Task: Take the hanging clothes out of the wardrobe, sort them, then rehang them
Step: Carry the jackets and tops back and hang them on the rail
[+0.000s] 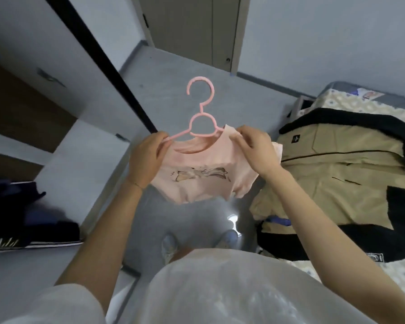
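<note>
A small pink printed t-shirt (204,174) on a pink plastic hanger (200,108) is held up over the floor; hanger arm pinched by left hand (147,157), collar by right hand (255,150), both grips clenched.

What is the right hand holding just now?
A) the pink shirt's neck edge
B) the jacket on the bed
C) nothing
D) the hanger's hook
A: the right hand pinches the shirt at its neck edge, while the left hand holds one arm of the hanger.
</note>
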A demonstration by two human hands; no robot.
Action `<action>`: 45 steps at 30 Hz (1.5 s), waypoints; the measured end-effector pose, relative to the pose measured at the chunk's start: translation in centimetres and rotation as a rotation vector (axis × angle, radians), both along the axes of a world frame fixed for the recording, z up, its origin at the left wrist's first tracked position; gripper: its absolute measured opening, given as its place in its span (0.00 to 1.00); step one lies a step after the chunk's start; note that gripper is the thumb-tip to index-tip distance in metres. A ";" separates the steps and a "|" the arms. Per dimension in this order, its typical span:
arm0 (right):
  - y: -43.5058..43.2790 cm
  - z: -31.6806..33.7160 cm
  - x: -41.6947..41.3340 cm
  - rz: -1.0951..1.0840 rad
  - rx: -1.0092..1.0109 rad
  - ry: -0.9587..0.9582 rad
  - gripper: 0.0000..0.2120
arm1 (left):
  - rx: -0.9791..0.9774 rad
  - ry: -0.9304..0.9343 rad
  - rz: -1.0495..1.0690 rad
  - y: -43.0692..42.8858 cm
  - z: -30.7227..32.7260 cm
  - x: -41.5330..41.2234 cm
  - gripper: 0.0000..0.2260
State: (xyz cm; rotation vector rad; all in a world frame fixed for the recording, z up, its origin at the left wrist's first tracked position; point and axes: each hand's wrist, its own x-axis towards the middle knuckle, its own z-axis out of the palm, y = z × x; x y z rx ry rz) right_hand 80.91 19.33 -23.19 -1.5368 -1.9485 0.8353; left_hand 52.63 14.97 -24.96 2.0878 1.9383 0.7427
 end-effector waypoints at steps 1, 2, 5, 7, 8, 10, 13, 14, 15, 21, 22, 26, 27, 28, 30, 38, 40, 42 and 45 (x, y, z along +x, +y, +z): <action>-0.1 0.1 -2.0 0.027 0.009 -0.012 0.10 | -0.003 -0.001 0.037 -0.7 0.0 -1.7 0.08; -0.1 0.2 -4.0 0.058 0.015 -0.020 0.10 | -0.004 0.000 0.071 -1.3 0.0 -3.6 0.10; -0.6 0.6 -9.9 0.154 0.011 -0.029 0.11 | 0.001 -0.012 0.122 -3.6 0.3 -9.2 0.14; -1.1 0.9 -14.0 0.208 0.012 -0.029 0.11 | 0.005 -0.017 0.141 -5.3 0.8 -13.1 0.13; -1.3 1.1 -16.1 0.232 0.013 -0.031 0.12 | 0.009 -0.007 0.153 -6.3 1.0 -15.0 0.12; -1.9 1.4 -20.4 0.285 0.011 -0.036 0.11 | 0.015 0.040 0.183 -8.2 1.3 -19.1 0.14; -2.5 1.9 -26.5 0.382 -0.022 -0.060 0.11 | 0.051 0.108 0.212 -10.5 1.6 -25.0 0.16; -2.6 2.2 -28.4 0.415 -0.020 -0.068 0.13 | 0.065 0.109 0.220 -11.1 1.8 -26.8 0.16; -2.7 2.6 -30.4 0.446 -0.017 -0.072 0.15 | 0.078 0.107 0.235 -11.6 2.0 -28.4 0.16; -2.1 4.3 -40.0 0.491 0.018 -0.123 0.04 | 0.120 0.063 0.398 -12.1 3.8 -36.7 0.15; -1.7 4.6 -41.5 0.507 0.024 -0.123 0.10 | 0.138 0.070 0.418 -11.9 4.1 -37.9 0.13; -0.3 6.8 -46.9 0.614 0.055 -0.155 0.17 | 0.183 0.107 0.517 -10.4 5.2 -42.5 0.11; 0.3 7.2 -48.3 0.632 0.078 -0.151 0.14 | 0.193 0.112 0.535 -10.0 5.4 -43.6 0.11; 0.9 7.7 -49.7 0.640 0.095 -0.147 0.11 | 0.200 0.118 0.550 -9.4 5.6 -44.8 0.12; 2.2 8.5 -52.4 0.650 0.118 -0.148 0.11 | 0.201 0.112 0.572 -8.2 6.0 -46.9 0.13; 7.3 11.3 -61.0 0.701 0.130 -0.120 0.13 | 0.222 0.093 0.626 -3.5 7.9 -53.8 0.11; 8.4 11.9 -62.8 0.724 0.127 -0.101 0.14 | 0.221 0.066 0.655 -2.7 8.2 -55.3 0.10; 9.3 12.4 -64.3 0.738 0.131 -0.078 0.15 | 0.222 0.044 0.681 -1.9 8.1 -56.7 0.10; 10.7 12.9 -66.3 0.739 0.138 -0.078 0.15 | 0.231 0.013 0.701 -0.7 8.1 -58.5 0.10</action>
